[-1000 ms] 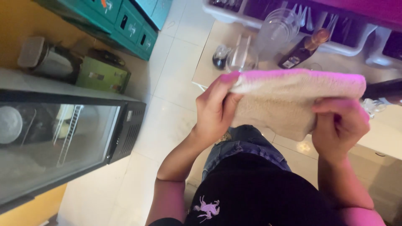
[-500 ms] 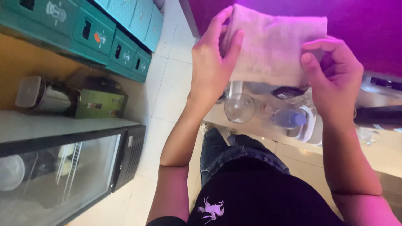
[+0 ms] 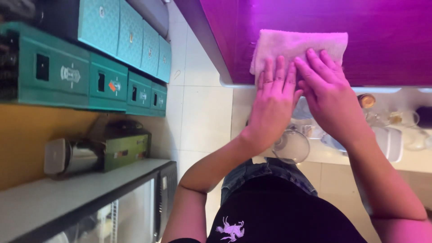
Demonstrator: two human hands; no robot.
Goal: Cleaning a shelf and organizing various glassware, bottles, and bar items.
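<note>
Folded cloth (image 3: 299, 50) lies on the purple desk (image 3: 382, 40); soft, light, limp. Left hand (image 3: 272, 104) and right hand (image 3: 330, 92) press it, fingers flat, outstretched.

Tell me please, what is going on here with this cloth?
A person presses both hands flat on a folded cloth lying on a purple counter. The left hand and right hand sit side by side on its near edge. Below the counter, glasses and other small items stand on a lower shelf.

Folded pale cloth (image 3: 297, 47) flat on counter (image 3: 387, 40)
</note>
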